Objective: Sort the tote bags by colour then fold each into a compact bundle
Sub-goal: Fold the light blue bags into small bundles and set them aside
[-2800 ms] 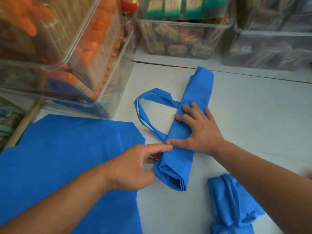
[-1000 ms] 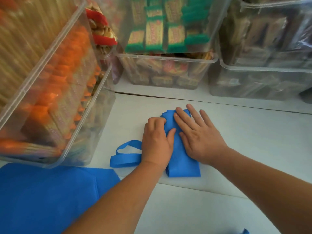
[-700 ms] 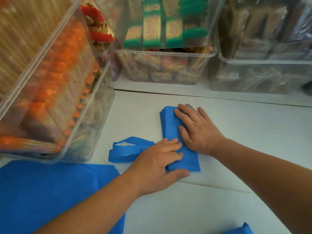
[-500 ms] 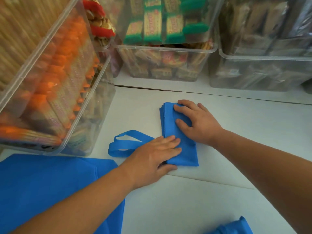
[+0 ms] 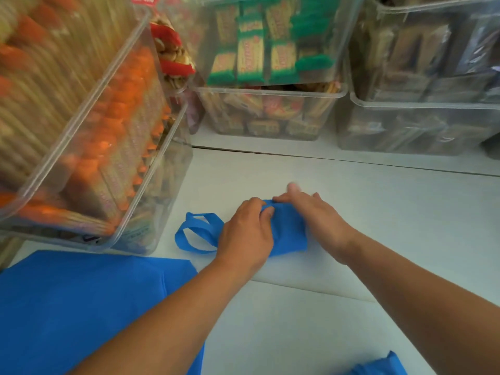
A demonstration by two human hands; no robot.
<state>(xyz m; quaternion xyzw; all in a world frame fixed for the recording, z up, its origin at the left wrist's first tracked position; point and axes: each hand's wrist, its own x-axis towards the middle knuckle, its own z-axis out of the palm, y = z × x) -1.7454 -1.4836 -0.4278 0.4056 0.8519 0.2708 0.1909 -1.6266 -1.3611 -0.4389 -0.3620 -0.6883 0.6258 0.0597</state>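
A blue tote bag [image 5: 288, 231], folded into a short thick bundle, lies on the white table between my hands. Its two handle loops [image 5: 196, 232] stick out to the left. My left hand [image 5: 247, 231] grips the bundle's far left edge with curled fingers. On the bundle's right side rests my right hand [image 5: 315, 217], its fingers reaching over the far edge; that hand is blurred. A flat blue tote bag [image 5: 81, 307] lies spread at the near left. The corner of another blue bundle [image 5: 378, 368] shows at the bottom edge.
Clear plastic bins of packaged snacks crowd the surroundings: a tilted one with orange packs [image 5: 81, 131] at the left, one with green packs [image 5: 270, 63] behind, another [image 5: 419, 90] at the back right. The white table [image 5: 405, 212] stretches to the right.
The bundle has become shorter: its far end has been folded toward me. My left hand moved from flat on the near part to gripping the far edge. The camera shifted slightly.
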